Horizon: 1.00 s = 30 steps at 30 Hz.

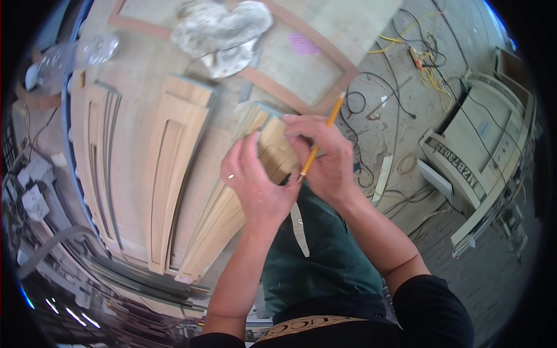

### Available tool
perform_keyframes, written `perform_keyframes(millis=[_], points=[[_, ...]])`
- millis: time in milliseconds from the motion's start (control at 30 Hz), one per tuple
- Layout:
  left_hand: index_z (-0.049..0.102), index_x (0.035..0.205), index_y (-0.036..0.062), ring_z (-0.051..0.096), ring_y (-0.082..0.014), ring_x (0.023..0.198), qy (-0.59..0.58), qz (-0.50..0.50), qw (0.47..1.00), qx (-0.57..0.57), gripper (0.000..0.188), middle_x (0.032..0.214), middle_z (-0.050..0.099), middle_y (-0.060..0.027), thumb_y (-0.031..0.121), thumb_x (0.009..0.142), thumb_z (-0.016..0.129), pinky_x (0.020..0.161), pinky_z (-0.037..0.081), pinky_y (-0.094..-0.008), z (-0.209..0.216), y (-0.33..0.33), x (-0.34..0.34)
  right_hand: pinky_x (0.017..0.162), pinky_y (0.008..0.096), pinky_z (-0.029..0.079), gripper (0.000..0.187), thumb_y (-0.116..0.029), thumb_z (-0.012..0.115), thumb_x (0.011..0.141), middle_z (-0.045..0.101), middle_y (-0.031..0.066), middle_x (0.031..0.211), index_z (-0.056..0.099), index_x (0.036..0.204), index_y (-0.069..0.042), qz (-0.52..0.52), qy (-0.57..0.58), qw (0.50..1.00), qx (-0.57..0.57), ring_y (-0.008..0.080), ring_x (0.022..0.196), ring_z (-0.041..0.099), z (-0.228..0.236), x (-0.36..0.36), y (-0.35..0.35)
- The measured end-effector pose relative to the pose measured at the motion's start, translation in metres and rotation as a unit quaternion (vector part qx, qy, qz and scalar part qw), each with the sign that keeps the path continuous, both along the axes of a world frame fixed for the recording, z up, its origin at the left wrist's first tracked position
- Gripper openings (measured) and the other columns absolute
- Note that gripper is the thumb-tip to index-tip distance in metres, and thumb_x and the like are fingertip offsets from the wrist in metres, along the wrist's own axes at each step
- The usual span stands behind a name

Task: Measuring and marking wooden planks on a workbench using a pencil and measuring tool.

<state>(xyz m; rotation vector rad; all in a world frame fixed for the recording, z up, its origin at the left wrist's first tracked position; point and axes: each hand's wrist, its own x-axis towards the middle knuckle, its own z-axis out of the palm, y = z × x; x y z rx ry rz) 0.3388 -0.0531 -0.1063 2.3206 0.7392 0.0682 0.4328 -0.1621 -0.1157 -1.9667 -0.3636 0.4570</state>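
Observation:
My right hand [328, 153] is closed, with a yellow pencil [335, 110] lodged among its fingers, the pencil's lower end near my left thumb. Its fingertips reach to the far end of a light wooden board [278, 148]. On the same board, my left hand [258, 180] curves round with its fingers on the top and the thumb toward the near side; a ring is on one finger. The board lies among a stack of long, narrow wooden pieces [214, 226]. My fingers hide part of the board's end.
More wooden boards [168, 156] and thin strips [101, 162] lie to the left on the table. Beyond are a white cloth [220, 32], a brown-framed panel [348, 75] and a purple note [303, 43]. Cables [429, 64] and a beige machine [481, 139] occupy the floor at right.

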Motion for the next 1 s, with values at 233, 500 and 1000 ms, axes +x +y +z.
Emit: perform_keyframes(millis=[233,500,1000], points=[[0.045,0.145,-0.0006,0.051,-0.0453,0.124,-0.041,0.007,0.998,-0.043,0.092,0.137,0.051,-0.0216,0.012,0.064,0.087,0.104,0.037,-0.0588,-0.002,0.014,-0.014,0.097,0.0344,0.054,0.016,0.006,0.068,0.096,0.074,0.013,0.123,0.073,0.11,0.0,0.031,0.029,0.998,-0.047,0.022,0.111,0.069,-0.013,-0.012,0.002],[0.047,0.148,0.0009,0.049,-0.0396,0.134,-0.081,0.085,0.993,0.013,0.093,0.141,0.051,-0.0196,0.027,0.07,0.089,0.118,0.032,-0.0613,0.011,0.018,-0.079,0.102,0.0316,0.053,0.02,-0.007,0.069,0.104,0.072,0.0152,0.128,0.068,0.122,0.002,0.097,-0.097,0.987,-0.08,0.0197,0.115,0.067,-0.043,0.01,-0.032],[0.044,0.157,0.0063,0.045,-0.0411,0.145,0.241,0.185,0.946,0.109,0.106,0.153,0.05,-0.018,0.028,0.067,0.095,0.126,0.035,-0.0515,0.078,0.151,-0.643,0.106,0.0345,0.051,0.038,-0.023,0.068,0.107,0.069,0.0143,0.129,0.063,0.131,0.006,0.081,-0.104,0.986,-0.107,0.0214,0.114,0.067,-0.045,0.042,-0.032]])
